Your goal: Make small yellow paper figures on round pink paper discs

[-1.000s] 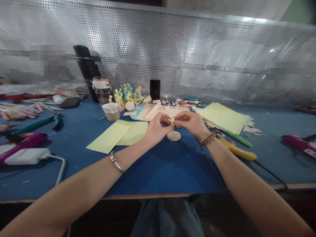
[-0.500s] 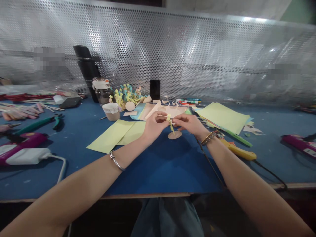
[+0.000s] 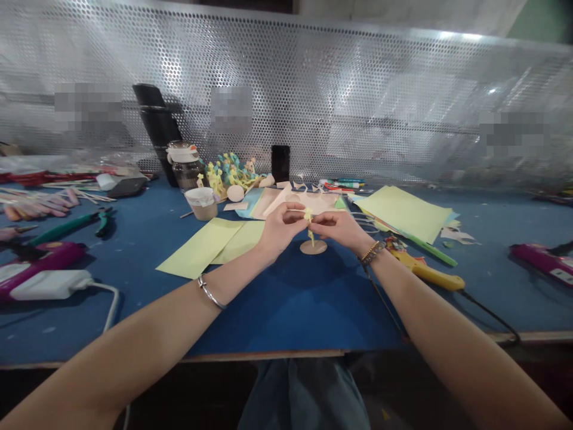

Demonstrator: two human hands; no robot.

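My left hand (image 3: pixel 282 228) and my right hand (image 3: pixel 335 229) meet above the blue mat, fingertips pinching a small yellow paper piece (image 3: pixel 308 216) from either side. A thin stick (image 3: pixel 296 208) shows at the left fingertips. Below the hands lies a round wooden disc (image 3: pixel 313 246), and a narrow yellow stem (image 3: pixel 311 237) rises from it towards the pinch. The fingers hide part of the paper, so its exact shape cannot be seen.
Pale yellow paper sheets (image 3: pixel 210 248) lie left of my hands, and more (image 3: pixel 405 221) lie right. A yellow tool (image 3: pixel 430 276) with a black cord sits at right. Magenta glue guns (image 3: pixel 40 257) lie at both sides. A jar, cup, phone and paper models stand behind, before a perforated metal panel (image 3: pixel 286 89).
My hands have come closer together and sit slightly lower. The yellow piece has shifted a little left, and the wooden disc has moved slightly left.
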